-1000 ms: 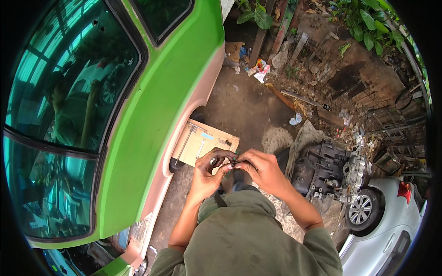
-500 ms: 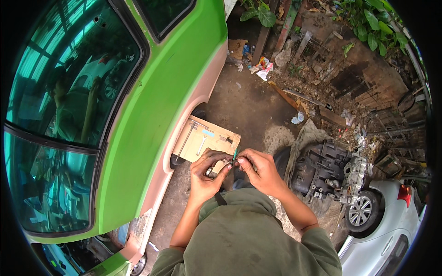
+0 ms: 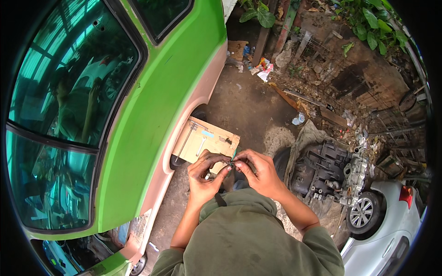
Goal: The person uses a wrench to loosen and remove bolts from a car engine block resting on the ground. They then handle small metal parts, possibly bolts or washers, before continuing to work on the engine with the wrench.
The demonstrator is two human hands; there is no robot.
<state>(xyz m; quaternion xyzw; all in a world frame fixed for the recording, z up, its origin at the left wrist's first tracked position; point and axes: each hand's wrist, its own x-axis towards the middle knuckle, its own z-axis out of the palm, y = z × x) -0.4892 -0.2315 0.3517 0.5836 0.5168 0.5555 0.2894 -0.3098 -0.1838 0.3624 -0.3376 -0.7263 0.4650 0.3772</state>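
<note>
Both hands meet in front of my chest, fingertips almost touching. My left hand point(image 3: 206, 175) is closed, pinching a small dark part point(image 3: 231, 163) whose kind I cannot make out. A bit of shiny metal point(image 3: 208, 175) shows by its curled fingers. From the other side my right hand point(image 3: 258, 171) pinches the same spot, thumb against forefinger. A thin green strip point(image 3: 234, 154), perhaps wire or tape, sticks up between the fingertips. Just beyond lies a cardboard sheet or box top point(image 3: 216, 130) carrying a wrench point(image 3: 201, 146), a long T-handled bar point(image 3: 185, 141) and small black pieces point(image 3: 228, 140).
A green and pink vehicle body point(image 3: 152, 96) with dark windows fills the left side. To the right an engine block point(image 3: 322, 170) rests on a cloth, beside a silver car point(image 3: 391, 207). Rubble, planks and litter point(image 3: 264, 69) lie farther off.
My fingers have shifted slightly around the small part, and the green strip shows less. The shiny metal by my left hand is less exposed. The tools on the cardboard stay put.
</note>
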